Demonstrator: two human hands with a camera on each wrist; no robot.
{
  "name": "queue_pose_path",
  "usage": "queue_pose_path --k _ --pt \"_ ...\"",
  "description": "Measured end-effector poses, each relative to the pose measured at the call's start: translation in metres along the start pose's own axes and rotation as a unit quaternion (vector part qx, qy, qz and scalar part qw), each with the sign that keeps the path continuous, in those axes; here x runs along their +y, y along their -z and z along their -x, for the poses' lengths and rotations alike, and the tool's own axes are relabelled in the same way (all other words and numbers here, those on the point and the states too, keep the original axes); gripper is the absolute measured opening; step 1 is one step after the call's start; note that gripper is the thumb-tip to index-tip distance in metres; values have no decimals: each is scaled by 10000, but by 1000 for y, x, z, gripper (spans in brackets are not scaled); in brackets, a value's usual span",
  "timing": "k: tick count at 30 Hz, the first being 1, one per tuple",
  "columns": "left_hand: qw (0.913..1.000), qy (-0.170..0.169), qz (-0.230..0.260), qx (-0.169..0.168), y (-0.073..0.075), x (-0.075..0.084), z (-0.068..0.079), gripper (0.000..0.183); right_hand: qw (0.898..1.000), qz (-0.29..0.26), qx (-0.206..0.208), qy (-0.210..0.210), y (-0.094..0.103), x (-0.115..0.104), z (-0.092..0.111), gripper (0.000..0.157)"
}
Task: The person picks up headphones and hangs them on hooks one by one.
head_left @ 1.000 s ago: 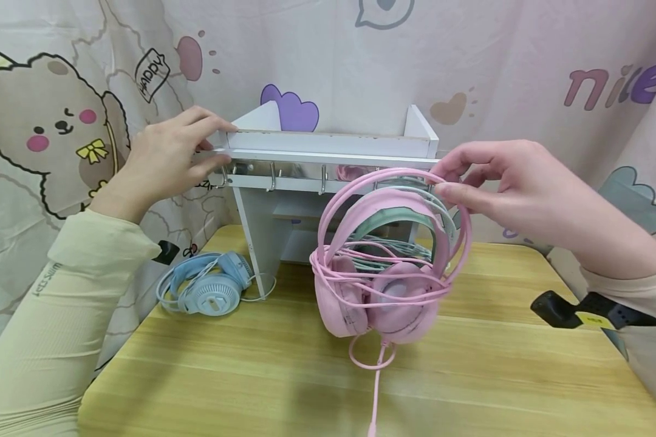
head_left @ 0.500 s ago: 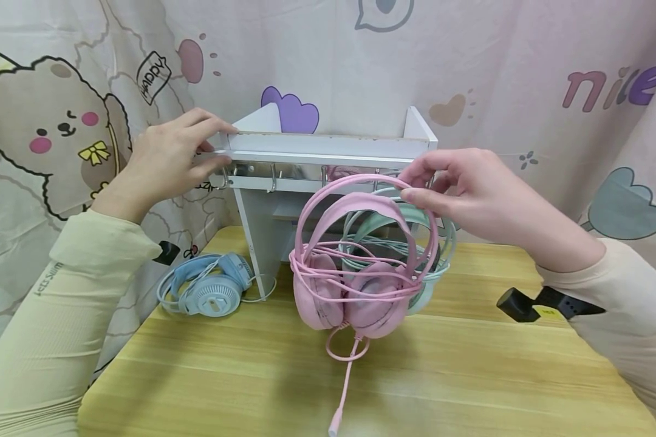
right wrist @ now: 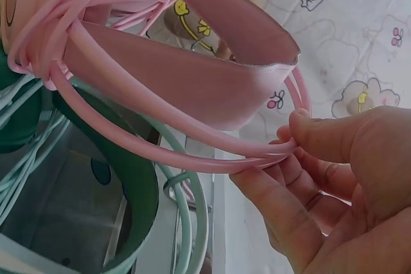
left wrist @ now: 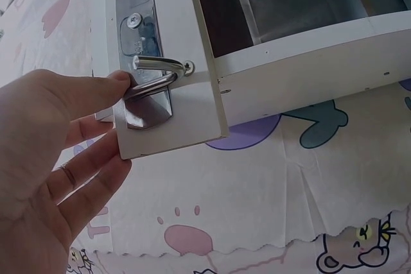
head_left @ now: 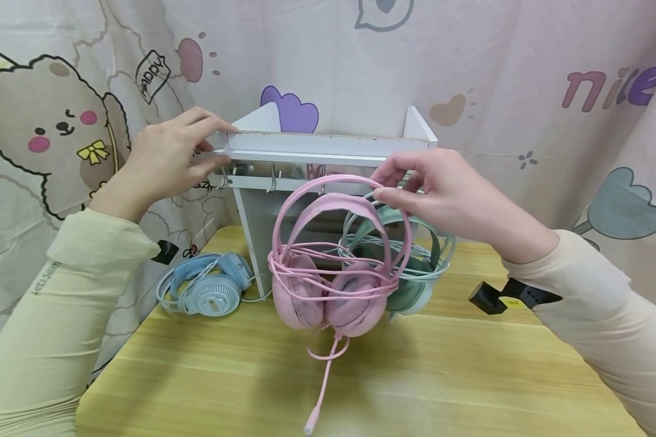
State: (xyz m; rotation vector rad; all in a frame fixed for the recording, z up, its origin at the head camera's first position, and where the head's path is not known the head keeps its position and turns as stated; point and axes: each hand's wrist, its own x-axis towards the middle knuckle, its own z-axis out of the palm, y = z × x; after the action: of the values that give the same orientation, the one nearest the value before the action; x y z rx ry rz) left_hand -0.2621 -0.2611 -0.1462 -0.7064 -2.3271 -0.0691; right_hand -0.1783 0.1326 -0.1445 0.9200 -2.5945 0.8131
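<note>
Pink headphones [head_left: 355, 306], wound with their own cable, hang from my right hand [head_left: 443, 191] in front of the white rack [head_left: 328, 144]. Thumb and fingers pinch the thin outer headband [right wrist: 218, 160] in the right wrist view. Behind them, mint-green headphones [head_left: 412, 294] hang by their bands at a metal hook [right wrist: 174, 187] of the rack, partly hidden. My left hand [head_left: 169, 161] grips the left end of the rack's front board [left wrist: 192, 113]. In the left wrist view its thumb lies by the end hook [left wrist: 157, 75].
Light blue headphones [head_left: 213, 294] lie on the wooden table [head_left: 197, 376], left of the rack. Several hooks line the rack's front rail, among them one hook [head_left: 273, 177] left of the pink headphones. A printed curtain [head_left: 355, 73] hangs close behind.
My right hand has moved left along the rail, carrying the pink headphones. More of the mint-green headphones now shows on their right. My left hand has stayed in place.
</note>
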Motion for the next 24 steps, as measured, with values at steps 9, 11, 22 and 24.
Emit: queue_pose_path --k 9,11,22,24 --pt "9999 28 118 -2 1 -2 2 44 9990 -422 -151 40 -16 -7 -19 9" --pt "9999 33 134 6 1 -2 2 44 9985 -501 -197 64 -19 -9 -23 9" --pt "9999 94 106 -19 2 -1 0 42 9996 -185 -65 218 -45 -9 -44 8" --pt "9999 122 89 -53 2 -1 0 42 9998 -98 -31 190 -48 -10 -46 9"
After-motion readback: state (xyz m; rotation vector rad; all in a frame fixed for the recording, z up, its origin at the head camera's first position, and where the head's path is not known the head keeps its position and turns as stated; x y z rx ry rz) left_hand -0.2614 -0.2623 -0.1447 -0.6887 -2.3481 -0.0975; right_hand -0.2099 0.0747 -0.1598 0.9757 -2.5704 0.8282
